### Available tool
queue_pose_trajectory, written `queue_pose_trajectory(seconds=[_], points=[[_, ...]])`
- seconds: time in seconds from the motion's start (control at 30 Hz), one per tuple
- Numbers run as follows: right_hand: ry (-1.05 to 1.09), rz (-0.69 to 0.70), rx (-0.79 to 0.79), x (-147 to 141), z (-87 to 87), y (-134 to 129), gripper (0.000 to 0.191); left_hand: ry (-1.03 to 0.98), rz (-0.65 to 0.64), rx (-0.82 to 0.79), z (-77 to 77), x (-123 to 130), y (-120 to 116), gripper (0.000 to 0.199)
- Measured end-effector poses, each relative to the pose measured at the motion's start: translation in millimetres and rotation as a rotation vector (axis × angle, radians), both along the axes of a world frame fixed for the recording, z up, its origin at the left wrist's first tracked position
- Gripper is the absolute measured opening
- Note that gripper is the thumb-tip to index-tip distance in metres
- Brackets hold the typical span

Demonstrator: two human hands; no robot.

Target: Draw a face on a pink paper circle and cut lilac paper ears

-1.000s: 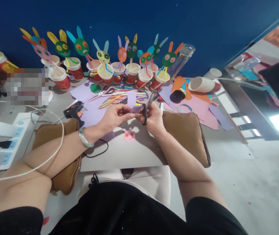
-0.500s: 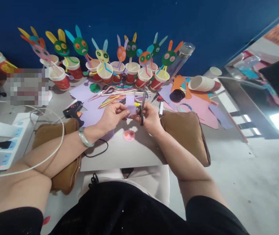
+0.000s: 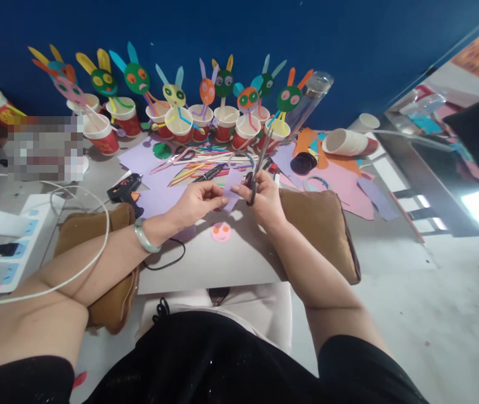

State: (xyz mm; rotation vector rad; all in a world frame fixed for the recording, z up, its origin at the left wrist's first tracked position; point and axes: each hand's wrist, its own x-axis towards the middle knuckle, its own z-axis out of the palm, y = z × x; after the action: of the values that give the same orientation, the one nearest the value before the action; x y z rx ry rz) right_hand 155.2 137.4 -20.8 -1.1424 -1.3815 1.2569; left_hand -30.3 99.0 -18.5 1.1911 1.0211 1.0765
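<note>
My left hand point(image 3: 199, 205), with a pale bracelet on the wrist, pinches the lower left edge of a small purple paper strip point(image 3: 233, 189). Scissors point(image 3: 260, 160) are in my right hand point(image 3: 265, 199), their blades pointing up and away. The fingertips of that hand also touch the right side of the strip. Below the hands, a pink paper circle with orange eyes and a drawn mouth point(image 3: 221, 232) lies on the table.
Paper cups point(image 3: 104, 137) with colourful rabbit-faced figures line the blue wall. Colouring sticks, purple sheets point(image 3: 155, 199) and a black glue gun point(image 3: 125, 191) lie behind my hands. Brown cushions point(image 3: 315, 233) flank my forearms. A power strip point(image 3: 27, 238) and white cable are at left.
The scissors have turned to slant up to the right and moved slightly right. The purple strip has tilted and come over beside my right fingers. A black pen now shows behind my left hand.
</note>
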Motion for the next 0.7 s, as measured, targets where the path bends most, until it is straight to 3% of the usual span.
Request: queue_pose_trajectory(seconds=[0.3,0.53,0.7], points=[[0.062,-0.071,0.040,3,-1.8,5,0.055,0.118,-0.119,0.065,-2.9,-3,0,0.028],[0.112,-0.089,0.093,7,-8.2,14,0.056,0.278,-0.042,0.177,-5.4,-5,-1,0.030],[0.092,-0.047,0.079,5,-3.8,8,0.056,0.204,-0.014,0.149,-3.6,-5,0,0.030]])
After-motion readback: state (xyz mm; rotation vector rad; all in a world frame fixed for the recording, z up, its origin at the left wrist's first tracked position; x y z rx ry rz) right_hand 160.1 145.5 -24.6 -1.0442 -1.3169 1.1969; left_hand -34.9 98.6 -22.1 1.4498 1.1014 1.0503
